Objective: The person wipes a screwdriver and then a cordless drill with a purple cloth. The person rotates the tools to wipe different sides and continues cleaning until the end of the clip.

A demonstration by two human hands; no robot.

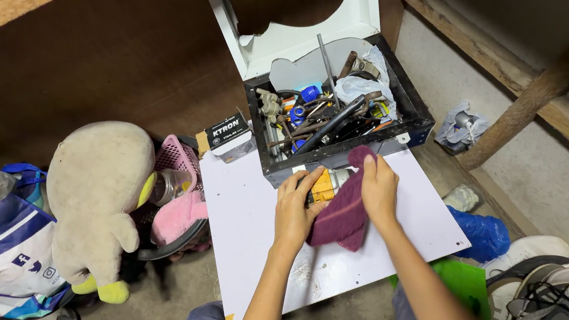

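Yellow tool (324, 185) sat gripped in the left hand (296, 207) (on a white board (249, 226)). Right hand (378, 189) pressed a maroon cloth (342, 217) against it — fingers flat, clutching the cloth.

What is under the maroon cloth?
A yellow tool shows at the cloth's left edge, gripped by the left hand. The right hand presses the cloth over it; the rest is covered.

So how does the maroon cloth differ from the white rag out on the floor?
The maroon cloth is dark, draped over a yellow tool under the right hand on the white board; the left hand grips that tool. The white rag is pale, crumpled and untouched by the wooden post. Both look like soft fabric.
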